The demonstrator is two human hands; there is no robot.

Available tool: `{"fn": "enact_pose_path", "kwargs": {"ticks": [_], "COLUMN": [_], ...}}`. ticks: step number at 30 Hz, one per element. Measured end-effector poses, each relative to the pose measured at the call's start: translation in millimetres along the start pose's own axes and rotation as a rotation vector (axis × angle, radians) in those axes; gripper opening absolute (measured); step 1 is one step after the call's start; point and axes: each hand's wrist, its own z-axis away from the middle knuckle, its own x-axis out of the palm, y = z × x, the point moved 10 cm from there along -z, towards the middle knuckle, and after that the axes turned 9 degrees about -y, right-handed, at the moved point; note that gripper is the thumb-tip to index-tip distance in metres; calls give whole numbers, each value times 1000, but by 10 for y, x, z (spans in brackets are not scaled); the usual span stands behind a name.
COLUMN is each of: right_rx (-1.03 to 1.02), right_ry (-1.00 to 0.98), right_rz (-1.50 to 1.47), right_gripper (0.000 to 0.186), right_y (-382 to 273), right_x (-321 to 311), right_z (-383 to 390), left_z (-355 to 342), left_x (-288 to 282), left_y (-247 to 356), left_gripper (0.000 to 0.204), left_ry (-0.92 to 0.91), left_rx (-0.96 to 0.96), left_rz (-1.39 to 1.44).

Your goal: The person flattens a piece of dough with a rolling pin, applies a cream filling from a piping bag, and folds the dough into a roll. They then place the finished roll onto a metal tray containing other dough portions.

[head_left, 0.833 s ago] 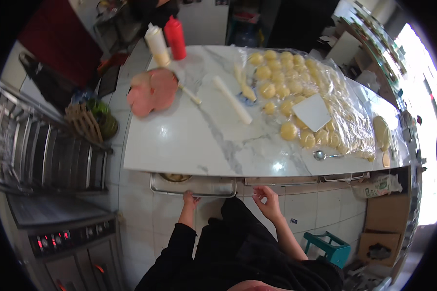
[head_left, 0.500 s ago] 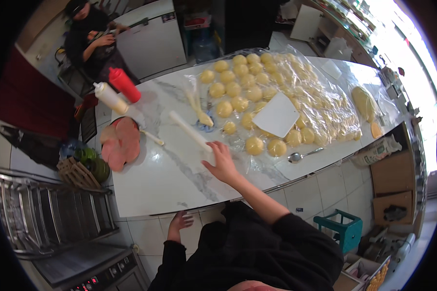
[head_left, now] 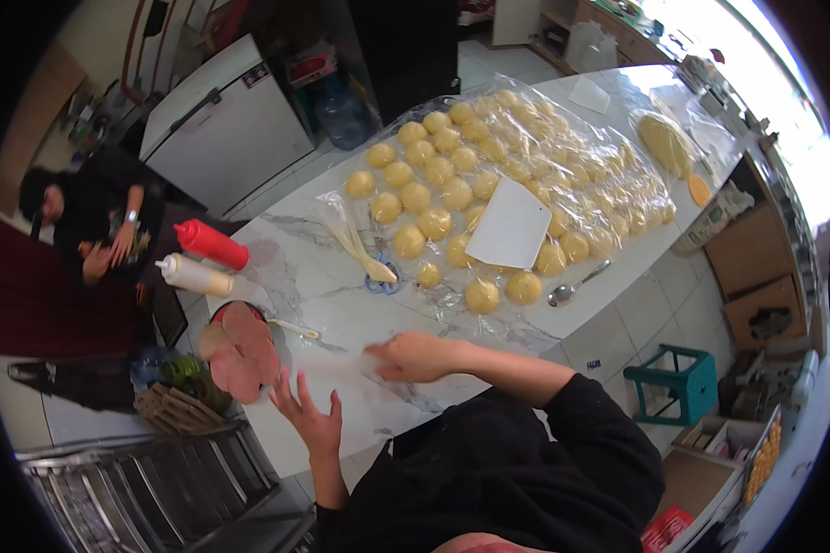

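Observation:
My left hand (head_left: 309,419) is open, fingers spread, over the table's near edge beside several round pink meat slices (head_left: 247,355). The slices overlap on a dark round plate or lid. My right hand (head_left: 420,358) is low over the marble-patterned table (head_left: 392,318), its fingers smeared by motion. A blurred whitish streak (head_left: 341,363) lies just left of its fingertips; whether the hand grips it I cannot tell. Beyond my hands, a piping bag with pale filling (head_left: 355,244) rests on a blue ring-like thing (head_left: 383,279). A small pale-handled tool (head_left: 295,329) lies by the slices.
Many pale dough balls (head_left: 415,196) sit under clear plastic, with a white scraper (head_left: 510,224) on top. A spoon (head_left: 576,284) lies to their right. Red (head_left: 212,243) and cream (head_left: 194,276) squeeze bottles stand left. Another person (head_left: 101,221) is beyond them. A green stool (head_left: 675,392) stands right.
My left hand has risen from below the table edge to beside the meat slices. My right hand has drawn nearer, and the white rod has left its earlier place. The view has turned.

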Motion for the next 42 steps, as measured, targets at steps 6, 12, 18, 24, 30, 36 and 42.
{"fn": "enact_pose_path", "kwargs": {"ticks": [6, 12, 18, 24, 30, 36, 42], "right_rx": [-90, 99, 764, 889, 192, 434, 530], "right_ry": [43, 768, 1017, 782, 349, 671, 383], "right_rz": [-212, -82, 124, 76, -67, 259, 378], "right_gripper": [41, 43, 72, 55, 18, 47, 57], "right_y": [-244, 1067, 3728, 4874, 4369, 5021, 5204], "right_x": [-622, -2516, -4115, -4397, -4080, -4812, -4635], "right_z": [466, 1688, 2923, 2586, 2010, 2198, 1590], "left_z": [-495, -565, -605, -685, -964, -1148, -1013], "left_x": [536, 876, 816, 944, 1066, 1168, 1019], "left_y": [151, 76, 326, 977, 1393, 1611, 1542], "left_gripper": [12, 8, 18, 27, 25, 24, 24], "left_ry": [-87, -113, 130, 182, 54, 73, 78], "left_rx": [142, -146, -472, -564, -588, -559, -593], "left_rz": [400, 635, 556, 457, 323, 369, 321]}}
